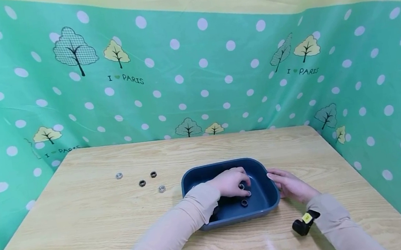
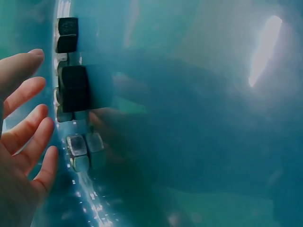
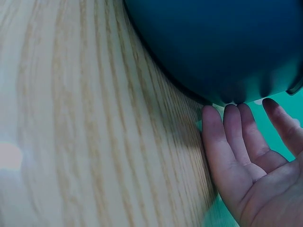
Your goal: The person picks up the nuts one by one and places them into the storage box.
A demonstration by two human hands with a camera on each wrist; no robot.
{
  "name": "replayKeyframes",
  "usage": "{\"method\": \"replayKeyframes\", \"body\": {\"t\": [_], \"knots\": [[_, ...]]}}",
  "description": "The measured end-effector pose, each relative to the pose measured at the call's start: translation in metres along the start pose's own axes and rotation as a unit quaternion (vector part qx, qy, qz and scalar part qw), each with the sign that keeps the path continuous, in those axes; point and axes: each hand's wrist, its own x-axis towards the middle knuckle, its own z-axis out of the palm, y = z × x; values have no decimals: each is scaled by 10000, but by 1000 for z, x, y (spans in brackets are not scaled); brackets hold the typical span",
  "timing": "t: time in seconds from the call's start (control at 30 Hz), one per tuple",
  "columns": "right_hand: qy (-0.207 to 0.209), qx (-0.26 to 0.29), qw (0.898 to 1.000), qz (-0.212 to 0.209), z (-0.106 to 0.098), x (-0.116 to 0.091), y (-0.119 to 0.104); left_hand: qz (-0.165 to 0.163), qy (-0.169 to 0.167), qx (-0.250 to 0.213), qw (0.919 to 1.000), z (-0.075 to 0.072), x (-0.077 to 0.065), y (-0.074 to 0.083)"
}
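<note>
A dark blue rectangular tub [image 1: 242,219] stands on the wooden table. My left hand [image 1: 230,183] is inside it, fingers loosely bent and spread above its floor. In the left wrist view, a dark hex nut [image 2: 74,89] and a silver nut [image 2: 77,145] lie just beyond those fingertips, among several nuts, with nothing in the grasp. Another dark nut [image 1: 244,203] sits on the tub floor in front of the hand. At the tub's right end, my right hand [image 1: 291,185] rests extended fingertips against the outer wall, as the right wrist view also shows.
Left of the tub, two silver nuts [image 1: 161,189] and two dark nuts [image 1: 142,183] lie spread on the table [image 1: 85,222]. A black wrist device [image 1: 303,225] with a yellow label is on the right forearm. A green dotted curtain [image 1: 196,92] hangs behind the table and along its sides.
</note>
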Motion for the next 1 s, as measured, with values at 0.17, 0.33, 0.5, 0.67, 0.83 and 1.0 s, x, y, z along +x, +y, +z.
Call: {"method": "replayKeyframes", "body": {"t": [0.17,0.33,0.5,0.67,0.83,1.0], "knots": [[-22,36,10000,-5,0,-2,-1,5,6,-144,9999,-2,1,0],[-33,51,10000,3,1,-3,-1,26,116,-512,9986,-8,-1,0],[-57,51,9999,-66,1,-2,0,25,449,-1000,9940,-20,-4,-1],[-353,210,9988,-254,-1,-2,0,23,640,-1307,9894,-33,-9,-3],[-109,100,9998,-91,0,-2,0,28,730,-1510,9858,-41,-15,-4],[45,99,9999,30,3,-2,-2,55,756,-1605,9841,-47,-21,-6]]}}
